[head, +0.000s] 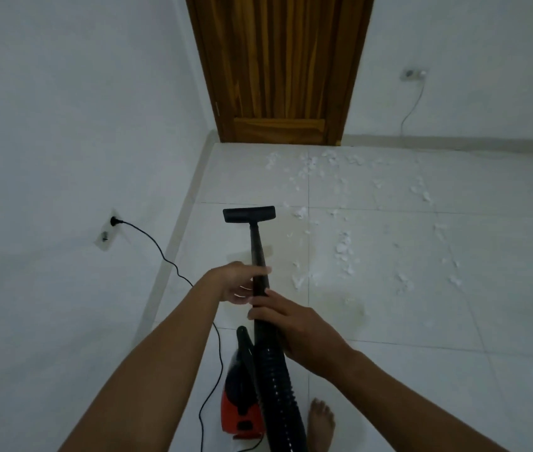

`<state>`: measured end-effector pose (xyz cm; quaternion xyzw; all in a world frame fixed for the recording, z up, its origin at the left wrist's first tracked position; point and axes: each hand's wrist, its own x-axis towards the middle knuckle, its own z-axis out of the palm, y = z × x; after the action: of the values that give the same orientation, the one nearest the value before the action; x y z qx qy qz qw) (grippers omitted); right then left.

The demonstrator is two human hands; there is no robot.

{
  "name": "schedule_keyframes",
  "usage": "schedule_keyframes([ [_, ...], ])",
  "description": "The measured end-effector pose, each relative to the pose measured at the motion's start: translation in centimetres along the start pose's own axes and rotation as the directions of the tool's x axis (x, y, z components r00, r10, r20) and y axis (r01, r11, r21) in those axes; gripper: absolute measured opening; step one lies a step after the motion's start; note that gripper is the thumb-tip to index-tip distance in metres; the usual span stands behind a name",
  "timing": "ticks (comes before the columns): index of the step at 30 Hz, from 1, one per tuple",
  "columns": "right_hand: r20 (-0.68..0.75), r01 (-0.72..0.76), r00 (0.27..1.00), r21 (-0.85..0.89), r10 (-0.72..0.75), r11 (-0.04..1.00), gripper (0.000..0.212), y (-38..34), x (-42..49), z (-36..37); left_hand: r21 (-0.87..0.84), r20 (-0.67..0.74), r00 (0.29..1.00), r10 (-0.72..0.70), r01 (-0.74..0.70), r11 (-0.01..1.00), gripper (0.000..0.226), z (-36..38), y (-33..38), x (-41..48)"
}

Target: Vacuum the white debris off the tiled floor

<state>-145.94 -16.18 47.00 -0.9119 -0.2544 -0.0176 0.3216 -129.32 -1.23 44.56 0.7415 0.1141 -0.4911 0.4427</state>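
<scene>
My right hand (pixel 294 327) grips the wand (pixel 255 243), left hand (pixel 239 285) loose beside it; debris (pixel 343 246) lies scattered, so I've barely begun.

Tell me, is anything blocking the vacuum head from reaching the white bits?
Nothing visible does. The nearest white bits lie just right of the vacuum head, with only bare tile between them.

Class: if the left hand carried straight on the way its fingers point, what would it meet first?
The black vacuum wand. The left hand points rightward at it, forefinger seemingly at it, though blur leaves contact unclear. The right hand holds the wand just below.
</scene>
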Motion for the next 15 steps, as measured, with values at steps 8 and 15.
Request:
schedule_keyframes([
  [8,0.134,-0.565,0.74,0.656,0.659,0.501,0.047,3.4,-1.1,-4.3,0.033,-0.161,0.986,0.042,-0.038,0.999,0.035,4.2,3.4,4.6],
  [15,0.67,-0.593,0.522,0.73,0.529,-0.339,0.056,0.4,2.3,-4.7,0.01,-0.217,0.95,0.222,-0.226,0.974,0.055,6.7,3.8,6.1],
])
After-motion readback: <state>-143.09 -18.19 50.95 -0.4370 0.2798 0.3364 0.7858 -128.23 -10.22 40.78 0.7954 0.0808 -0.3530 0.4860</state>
